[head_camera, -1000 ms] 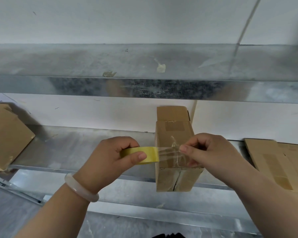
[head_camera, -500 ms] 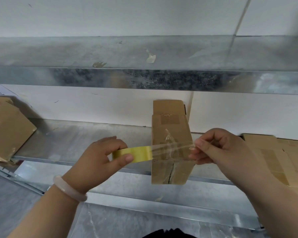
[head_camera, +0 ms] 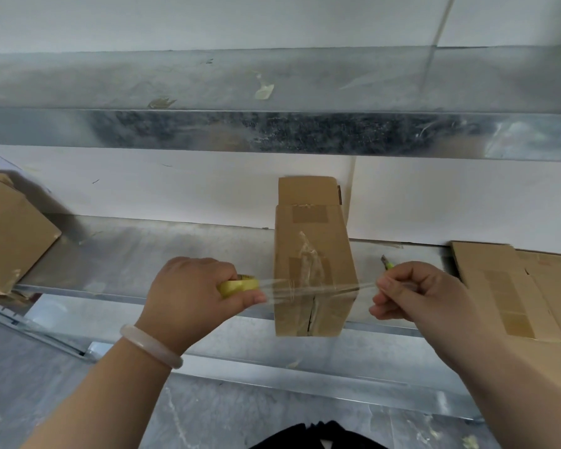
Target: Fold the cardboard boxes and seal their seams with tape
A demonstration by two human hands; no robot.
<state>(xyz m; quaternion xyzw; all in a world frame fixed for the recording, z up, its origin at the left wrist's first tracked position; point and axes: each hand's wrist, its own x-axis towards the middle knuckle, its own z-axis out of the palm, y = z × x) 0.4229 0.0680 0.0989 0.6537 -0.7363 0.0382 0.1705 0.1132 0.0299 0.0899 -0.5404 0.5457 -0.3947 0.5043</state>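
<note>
L hand (head_camera: 191, 296) grips the tape roll (head_camera: 240, 284), mostly hidden under its fingers. Clear strip (head_camera: 318, 291) btwn the hands is now drawn far longer than 1 s ago, spanning the box (head_camera: 314, 251) just beyond them, over its split seam; prob. ready to press on. R hand (head_camera: 421, 296) pinches the free end. Small yellowish item (head_camera: 386, 262) behind R hand: unclear.

A brown cardboard box (head_camera: 314, 254) stands upright between the grips, its front seam gaping. A strip of clear tape (head_camera: 318, 289) stretches across its front, from the yellow roll (head_camera: 238, 285) in the left grip (head_camera: 191, 296) to the pinching right grip (head_camera: 415, 296).
</note>
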